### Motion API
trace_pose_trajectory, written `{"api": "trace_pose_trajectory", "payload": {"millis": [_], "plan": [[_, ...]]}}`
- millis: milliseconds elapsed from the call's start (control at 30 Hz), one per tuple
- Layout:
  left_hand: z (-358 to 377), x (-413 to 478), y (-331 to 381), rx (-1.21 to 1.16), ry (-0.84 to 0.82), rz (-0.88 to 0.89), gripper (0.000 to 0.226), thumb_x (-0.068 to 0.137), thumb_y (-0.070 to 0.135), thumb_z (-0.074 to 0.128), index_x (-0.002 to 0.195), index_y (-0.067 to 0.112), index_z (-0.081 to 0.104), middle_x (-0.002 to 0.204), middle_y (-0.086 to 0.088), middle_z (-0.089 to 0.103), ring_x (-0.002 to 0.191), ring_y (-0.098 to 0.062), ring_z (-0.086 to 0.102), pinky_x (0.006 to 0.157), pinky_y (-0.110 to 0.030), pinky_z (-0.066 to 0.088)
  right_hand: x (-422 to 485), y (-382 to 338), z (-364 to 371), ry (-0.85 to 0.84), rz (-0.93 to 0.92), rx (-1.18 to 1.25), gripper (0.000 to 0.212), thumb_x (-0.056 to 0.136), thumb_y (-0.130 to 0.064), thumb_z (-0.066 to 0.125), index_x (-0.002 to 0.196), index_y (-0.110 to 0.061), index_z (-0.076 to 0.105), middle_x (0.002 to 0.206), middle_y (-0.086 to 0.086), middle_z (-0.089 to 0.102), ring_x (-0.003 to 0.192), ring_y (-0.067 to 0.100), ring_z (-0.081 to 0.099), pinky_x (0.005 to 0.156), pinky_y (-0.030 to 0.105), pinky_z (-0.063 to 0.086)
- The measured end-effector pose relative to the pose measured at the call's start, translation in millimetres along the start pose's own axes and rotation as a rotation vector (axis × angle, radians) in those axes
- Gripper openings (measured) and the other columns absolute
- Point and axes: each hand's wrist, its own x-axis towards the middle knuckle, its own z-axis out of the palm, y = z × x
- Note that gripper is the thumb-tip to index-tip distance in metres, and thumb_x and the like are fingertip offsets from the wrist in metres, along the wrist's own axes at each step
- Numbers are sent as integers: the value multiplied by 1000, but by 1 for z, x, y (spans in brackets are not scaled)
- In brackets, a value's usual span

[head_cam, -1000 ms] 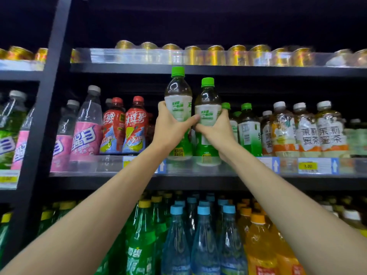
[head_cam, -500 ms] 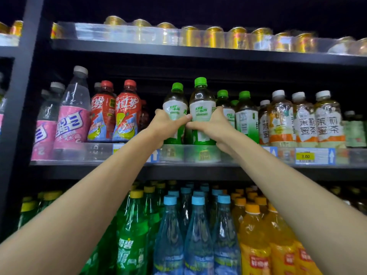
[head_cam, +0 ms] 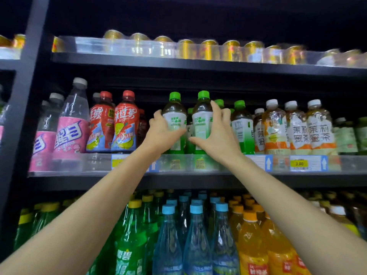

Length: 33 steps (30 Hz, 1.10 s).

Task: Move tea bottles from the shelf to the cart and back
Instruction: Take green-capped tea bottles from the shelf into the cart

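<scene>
Two green-capped tea bottles stand upright side by side on the middle shelf (head_cam: 198,180), their bases behind the clear front rail. My left hand (head_cam: 161,133) wraps the left tea bottle (head_cam: 174,110) from its left side, thumb across the white label. My right hand (head_cam: 218,137) holds the right tea bottle (head_cam: 201,110) from its right side, fingers reaching up toward the neck and thumb low across the front. More green-capped tea bottles (head_cam: 241,124) stand just right of and behind them. No cart is in view.
Red-labelled bottles (head_cam: 123,124) and pink-labelled bottles (head_cam: 71,133) stand to the left, white-capped jasmine tea bottles (head_cam: 297,130) to the right. Gold cans (head_cam: 208,49) line the top shelf. Green, blue (head_cam: 195,245) and orange bottles fill the shelf below. A black upright (head_cam: 23,96) stands at left.
Both hands have lowered the two tea bottles from above the rail down onto the middle shelf. The bottles now stand in the row, and my right fingers have stretched upward.
</scene>
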Motion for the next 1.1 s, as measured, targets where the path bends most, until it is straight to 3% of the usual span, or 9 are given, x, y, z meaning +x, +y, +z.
{"api": "trace_pose_trajectory", "payload": {"millis": [67,167,333,533,767,900,1100], "plan": [[2,-5,0,103,25,123,101,87,32,75,158,28,3,143,-15,36,117,-32,54,98,-47,50,-1,5,-4,36,-67,-92,110,77,-51,79,158,-18,12,148,2,21,133,21,36,96,41,49],[4,-6,-1,270,67,220,98,86,41,74,156,38,6,133,-15,50,114,-32,56,95,-50,50,1,10,-13,-5,-162,-116,101,81,-47,77,158,-23,17,152,-1,18,138,18,24,97,34,44],[5,-1,-3,294,60,240,99,80,45,78,154,38,12,124,-9,62,108,-28,62,90,-51,53,5,12,-15,-68,-178,-88,98,80,-43,80,157,-23,23,153,-1,21,139,21,27,111,39,35],[7,10,-6,368,56,238,103,79,43,80,155,36,11,129,-15,56,116,-36,56,94,-45,45,18,5,-11,-114,-180,-189,103,75,-45,83,155,-17,24,146,4,27,134,25,34,108,44,41],[2,14,-2,477,-18,225,103,81,46,78,156,40,8,135,-22,51,116,-39,56,94,-45,46,21,5,-4,-69,-228,-331,100,73,-55,80,152,-17,31,141,4,36,129,23,37,102,39,42],[-8,16,-5,507,-86,245,103,84,44,75,157,41,3,139,-20,50,115,-35,58,92,-40,47,22,5,-1,-98,-215,-284,98,75,-51,81,152,-17,31,140,4,35,130,22,35,96,37,43],[-11,21,-6,513,-110,246,105,84,34,76,158,39,1,134,-19,53,105,-31,60,81,-32,45,26,5,6,-129,-181,-233,98,76,-46,82,153,-15,30,146,6,33,133,25,33,104,42,44]]}}
